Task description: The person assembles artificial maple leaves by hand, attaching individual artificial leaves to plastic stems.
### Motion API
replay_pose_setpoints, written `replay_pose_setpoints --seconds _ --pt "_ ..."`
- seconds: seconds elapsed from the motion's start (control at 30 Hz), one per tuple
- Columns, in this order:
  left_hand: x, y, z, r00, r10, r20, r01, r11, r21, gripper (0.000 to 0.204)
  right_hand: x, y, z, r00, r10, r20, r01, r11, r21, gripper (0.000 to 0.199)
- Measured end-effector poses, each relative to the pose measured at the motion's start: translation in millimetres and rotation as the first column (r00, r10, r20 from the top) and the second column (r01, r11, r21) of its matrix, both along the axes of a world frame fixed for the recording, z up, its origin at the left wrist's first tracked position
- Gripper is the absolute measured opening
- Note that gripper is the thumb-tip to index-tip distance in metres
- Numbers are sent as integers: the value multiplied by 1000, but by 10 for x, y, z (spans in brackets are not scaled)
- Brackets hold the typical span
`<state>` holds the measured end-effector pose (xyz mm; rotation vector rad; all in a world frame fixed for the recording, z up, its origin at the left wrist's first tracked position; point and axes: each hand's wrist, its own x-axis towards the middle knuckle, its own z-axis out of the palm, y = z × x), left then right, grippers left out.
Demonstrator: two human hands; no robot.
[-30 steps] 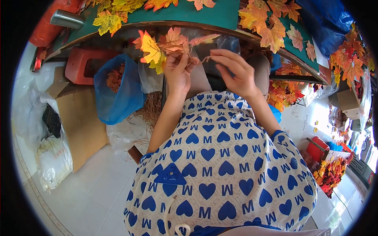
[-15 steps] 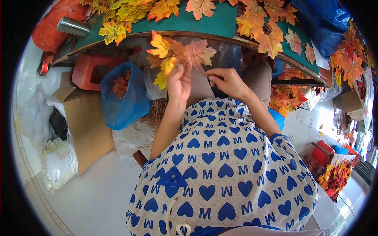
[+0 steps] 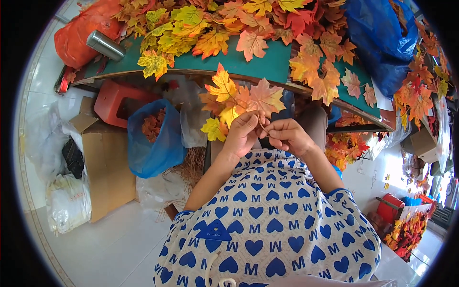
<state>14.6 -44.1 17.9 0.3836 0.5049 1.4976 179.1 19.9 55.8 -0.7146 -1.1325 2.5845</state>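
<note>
A bunch of artificial maple leaves [image 3: 236, 100], orange, yellow and tan, is gripped by its stems in my left hand [image 3: 243, 135], just in front of the table edge. My right hand [image 3: 285, 135] meets the left one and pinches the thin stems at the base of the bunch. Both hands are over my lap, above a white garment with blue hearts [image 3: 267, 225]. Behind them lies a green-topped table [image 3: 260, 60] heaped with loose leaves of the same kind [image 3: 253, 26].
A blue plastic bag of leaves [image 3: 155, 136] and a cardboard box [image 3: 103, 167] stand on the floor at left, by a red stool [image 3: 117, 100]. A metal flask [image 3: 106, 45] and an orange bag [image 3: 79, 33] lie on the table's left end. A blue bag [image 3: 380, 40] sits at right.
My hands have come together, the right one closing in on the stems. The leaf bunch now stands upright and fanned out in my left hand. The view has tilted up over the table.
</note>
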Motion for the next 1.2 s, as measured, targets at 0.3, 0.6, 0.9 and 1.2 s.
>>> replay_pose_setpoints --seconds 0.3,0.6,0.9,1.2 --pt "153 -68 -584 998 -23 62 43 936 -350 10 50 157 341 804 -418 423 -473 -18 881 12" --pt "91 -50 -358 975 -179 130 201 962 -186 10 -917 1840 411 783 -616 -92 -464 -675 575 34" --pt "-19 -230 -158 944 -295 148 311 945 -104 23 -656 2107 479 788 -564 -246 -123 -537 834 16" --pt "154 182 151 992 60 -107 -68 995 -68 13 -138 1292 456 685 -684 -249 669 456 587 18"
